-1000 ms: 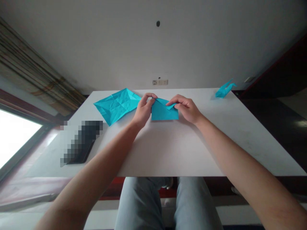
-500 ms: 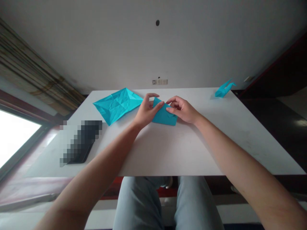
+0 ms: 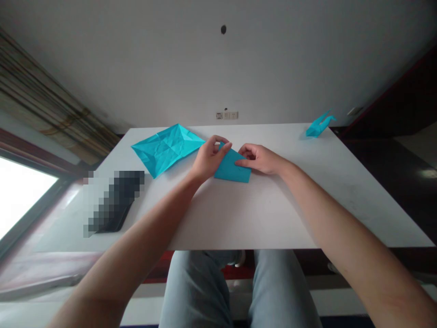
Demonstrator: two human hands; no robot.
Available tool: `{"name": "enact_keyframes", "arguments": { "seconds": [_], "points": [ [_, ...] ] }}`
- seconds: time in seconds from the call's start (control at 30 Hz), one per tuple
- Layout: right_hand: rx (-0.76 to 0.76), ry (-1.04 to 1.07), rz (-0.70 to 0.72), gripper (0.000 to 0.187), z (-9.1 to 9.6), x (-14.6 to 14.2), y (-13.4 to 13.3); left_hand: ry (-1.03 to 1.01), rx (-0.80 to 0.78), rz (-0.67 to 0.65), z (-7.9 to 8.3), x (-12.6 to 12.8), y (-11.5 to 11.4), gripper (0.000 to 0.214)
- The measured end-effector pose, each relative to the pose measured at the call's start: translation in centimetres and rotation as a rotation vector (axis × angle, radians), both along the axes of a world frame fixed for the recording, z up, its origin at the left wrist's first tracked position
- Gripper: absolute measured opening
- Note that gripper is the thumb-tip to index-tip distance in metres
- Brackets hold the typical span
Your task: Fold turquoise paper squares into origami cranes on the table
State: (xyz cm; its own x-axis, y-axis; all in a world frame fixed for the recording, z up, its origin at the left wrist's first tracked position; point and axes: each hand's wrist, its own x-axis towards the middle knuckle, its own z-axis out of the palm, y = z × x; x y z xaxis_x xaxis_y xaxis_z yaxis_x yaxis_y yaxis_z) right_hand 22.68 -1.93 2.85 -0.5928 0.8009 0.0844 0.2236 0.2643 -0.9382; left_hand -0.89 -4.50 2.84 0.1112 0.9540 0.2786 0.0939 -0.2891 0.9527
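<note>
Between my hands is a folded piece of blue paper [image 3: 232, 170], held just over the middle of the white table. My left hand [image 3: 210, 157] grips its upper left edge, thumb on the front face and fingers curled behind. On the right side, my right hand [image 3: 259, 158] pinches the paper, its thumb lying across the front and the other fingers bent behind the edge. Left of my left hand lies a larger creased sheet of blue paper [image 3: 169, 148], spread out on the table. A folded blue paper crane [image 3: 318, 127] stands at the far right corner.
The white table [image 3: 273, 218] reaches back to a grey wall with sockets [image 3: 226, 115]. A dark, pixelated flat object [image 3: 116, 200] lies at the table's left. Curtains [image 3: 51, 95] and a bright window are on the left side. My legs are under the front edge.
The folded paper has come slightly lower, toward me. My right hand has shifted down a little, and its thumb now lies straighter across the paper. My left hand keeps its hold.
</note>
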Motion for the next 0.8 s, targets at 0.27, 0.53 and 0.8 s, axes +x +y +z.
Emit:
{"name": "enact_keyframes", "arguments": {
  "seconds": [0.27,0.53,0.8],
  "points": [
    [-0.001,0.147,-0.171,0.061,0.79,-0.12,0.08,-0.344,-0.222,-0.001,0.14,-0.19,0.62,0.039],
    [0.047,0.258,-0.323,0.064,0.11,-0.29,0.66,-0.377,-0.270,-0.213,0.29,-0.18,0.14,0.045],
    [0.025,0.253,-0.268,0.059,0.19,-0.97,0.12,-0.348,-0.249,-0.208,-0.36,0.30,-0.07,0.070]
  ]
}}
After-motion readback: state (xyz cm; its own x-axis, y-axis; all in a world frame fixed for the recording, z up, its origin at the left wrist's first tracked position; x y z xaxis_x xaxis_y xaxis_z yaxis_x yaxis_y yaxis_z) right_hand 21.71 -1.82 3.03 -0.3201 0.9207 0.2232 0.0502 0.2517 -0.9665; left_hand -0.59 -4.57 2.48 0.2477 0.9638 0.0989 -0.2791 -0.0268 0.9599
